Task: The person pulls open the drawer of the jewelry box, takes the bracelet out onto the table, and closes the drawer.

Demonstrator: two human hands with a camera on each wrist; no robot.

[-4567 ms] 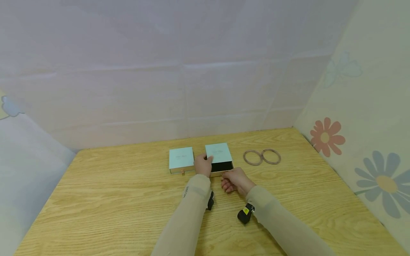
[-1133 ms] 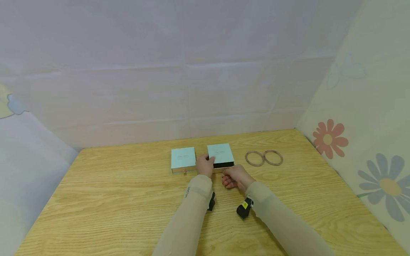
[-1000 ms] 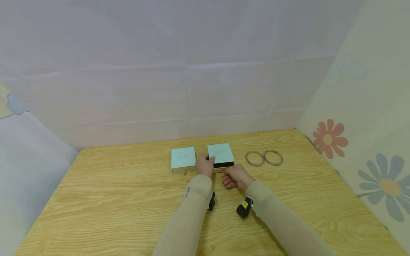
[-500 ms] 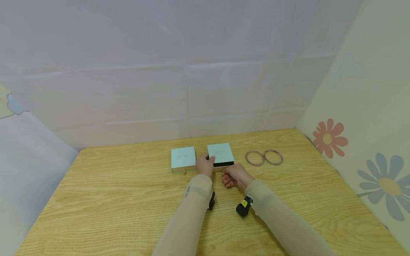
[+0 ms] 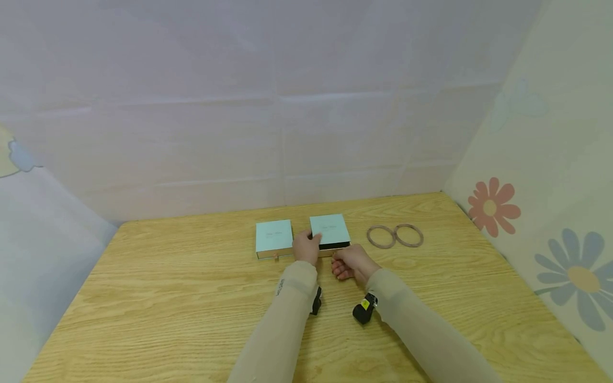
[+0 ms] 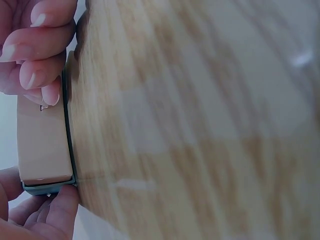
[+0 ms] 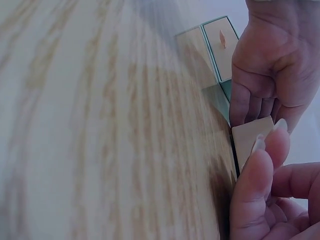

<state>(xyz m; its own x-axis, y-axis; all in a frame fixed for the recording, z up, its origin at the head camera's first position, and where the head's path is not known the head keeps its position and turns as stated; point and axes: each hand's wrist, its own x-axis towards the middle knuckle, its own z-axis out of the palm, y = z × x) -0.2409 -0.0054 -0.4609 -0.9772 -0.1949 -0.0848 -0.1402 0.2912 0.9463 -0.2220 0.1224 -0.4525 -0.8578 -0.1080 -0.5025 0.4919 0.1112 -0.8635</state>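
The right-hand one of two mint-green drawer boxes (image 5: 330, 227) stands with its drawer (image 7: 247, 140) slightly out, a thin strip of black interior showing. My left hand (image 5: 306, 248) grips this box by its left side, the thumb lying on the top edge and the fingers (image 6: 62, 210) round the sleeve's side. At the middle of the drawer's tan front, my right hand (image 5: 353, 261) pinches with thumb and forefinger tips together, its other fingers (image 6: 37, 45) curled. Any pull tab there is hidden by the fingertips.
A second mint-green box (image 5: 274, 236), fully closed, stands left of my left hand with a small pinkish ribbon tab (image 7: 222, 39) on its front. Two brownish-pink bangles (image 5: 381, 237) lie side by side to the right. The wooden table (image 5: 182, 298) meets a cloth-covered wall (image 5: 215, 133).
Compared with 4.6 s ago, the drawer sits further inside its sleeve and the black strip is narrower. My right hand has moved slightly forward with it; the left hand keeps its grip.
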